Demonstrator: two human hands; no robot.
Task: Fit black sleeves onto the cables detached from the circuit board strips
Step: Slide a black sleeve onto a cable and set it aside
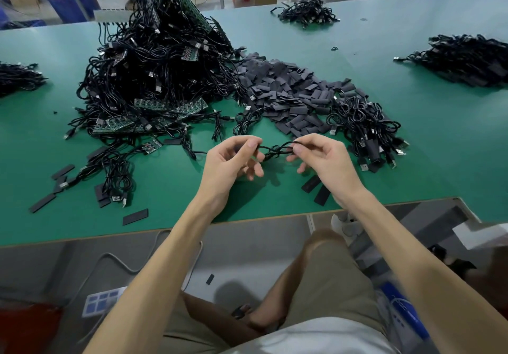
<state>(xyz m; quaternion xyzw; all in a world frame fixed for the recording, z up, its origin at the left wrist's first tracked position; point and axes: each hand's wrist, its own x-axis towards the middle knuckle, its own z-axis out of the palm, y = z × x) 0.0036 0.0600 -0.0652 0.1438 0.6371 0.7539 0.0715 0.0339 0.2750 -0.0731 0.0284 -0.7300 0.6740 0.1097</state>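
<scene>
Above the green table [412,167], my left hand [233,161] and my right hand [321,158] each pinch one end of a bundled black cable [276,150] stretched between them. Behind the hands lies a heap of flat black sleeves [286,92]. A tall tangle of black cables with green circuit board strips [154,79] rises at the left. A smaller heap of cables with sleeves fitted [368,128] lies to the right of my right hand.
Loose black sleeves [316,191] lie near the table's front edge, others [134,216] at the left. More cable heaps sit at the far left [19,76], far back [308,13] and far right [464,59]. Below the table edge are my legs and floor clutter.
</scene>
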